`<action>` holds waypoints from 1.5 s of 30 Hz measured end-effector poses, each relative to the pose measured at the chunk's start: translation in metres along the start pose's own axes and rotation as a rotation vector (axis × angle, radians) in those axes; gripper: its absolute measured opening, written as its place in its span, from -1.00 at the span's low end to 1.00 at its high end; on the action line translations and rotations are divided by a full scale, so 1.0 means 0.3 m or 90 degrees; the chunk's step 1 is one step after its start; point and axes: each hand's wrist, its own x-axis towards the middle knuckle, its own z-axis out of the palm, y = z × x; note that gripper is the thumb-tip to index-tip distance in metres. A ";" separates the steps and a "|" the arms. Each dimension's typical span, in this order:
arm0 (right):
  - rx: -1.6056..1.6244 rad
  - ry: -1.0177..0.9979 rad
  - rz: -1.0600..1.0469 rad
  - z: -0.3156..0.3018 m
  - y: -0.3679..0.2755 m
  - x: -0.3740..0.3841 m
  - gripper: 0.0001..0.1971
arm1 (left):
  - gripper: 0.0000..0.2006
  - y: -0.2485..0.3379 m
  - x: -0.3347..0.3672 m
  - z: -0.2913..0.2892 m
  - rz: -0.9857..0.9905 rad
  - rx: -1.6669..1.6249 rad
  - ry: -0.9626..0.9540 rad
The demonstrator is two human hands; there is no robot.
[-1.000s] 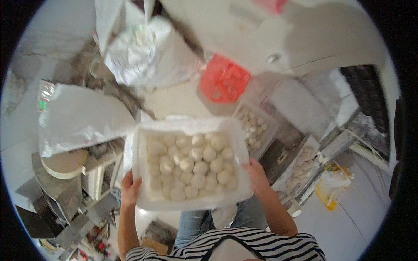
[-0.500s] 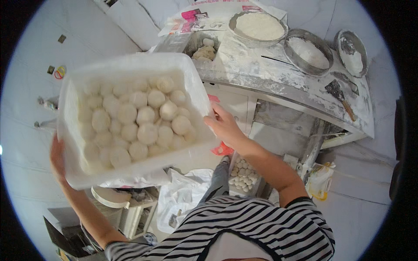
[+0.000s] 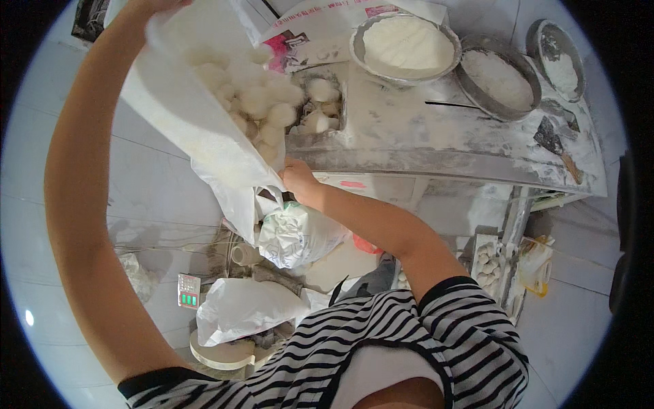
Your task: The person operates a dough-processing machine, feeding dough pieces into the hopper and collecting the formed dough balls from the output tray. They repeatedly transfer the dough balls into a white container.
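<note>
Head view. A white tub [image 3: 197,146], steeply tilted, is held above the left end of the floured tabletop [image 3: 395,129]. Its near rim is grasped by the right hand [image 3: 300,180] just off the tabletop's front edge. The left hand [image 3: 162,4] is seen at the tub's far end, but its grip is cut off and cannot be told. Pale dough balls [image 3: 253,103] are massed against the tub's lowered side, beside a recess [image 3: 343,102] in the tabletop's left end, where further lumps of dough [image 3: 319,121] lie.

Spillage is judged the chief risk: if the tub were tipped too fast or set askew, balls could be shed past the recess, over the front edge, and onto the white sack [image 3: 300,235] below. Should the one visible hold slip under the shifted weight, the tub could be twisted and dropped. Soft balls could also be flattened or stuck together by a heavy fall.

Motion blur softens the balls, so they cannot be counted, and which of them lie within the tub and which beyond its rim is not clear. The recess's left side is hidden by tub and dough. Whether the white sheet [image 3: 235,211] beneath is attached to the tub cannot be determined.
</note>
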 end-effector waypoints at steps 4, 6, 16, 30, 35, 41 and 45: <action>-0.131 -0.062 0.003 -0.006 0.044 0.126 -0.83 | -0.76 0.114 0.159 -0.098 -0.075 -0.171 0.040; 0.129 -0.058 0.049 -0.001 0.054 0.188 -0.87 | -0.76 0.163 0.153 -0.182 -0.099 -0.207 0.061; 0.267 -0.099 -0.004 0.013 -0.093 0.309 -0.72 | -0.75 0.334 -0.173 -0.531 -0.269 -0.573 0.272; -0.843 0.506 -0.673 -0.585 -0.509 -0.167 -0.63 | -0.45 0.213 -0.953 0.468 -0.564 -1.051 0.416; -1.183 0.663 -0.305 -1.000 -0.697 -0.235 -0.55 | -0.42 0.554 -1.445 0.312 -0.803 -1.193 0.491; -1.111 0.328 -0.466 -0.895 -0.744 -0.294 -0.59 | -0.40 0.969 -1.921 0.032 -1.040 -1.176 0.447; -0.772 0.247 -0.403 -0.741 -0.757 -0.309 -0.26 | -0.40 1.262 -2.118 -0.101 -1.165 -1.150 0.352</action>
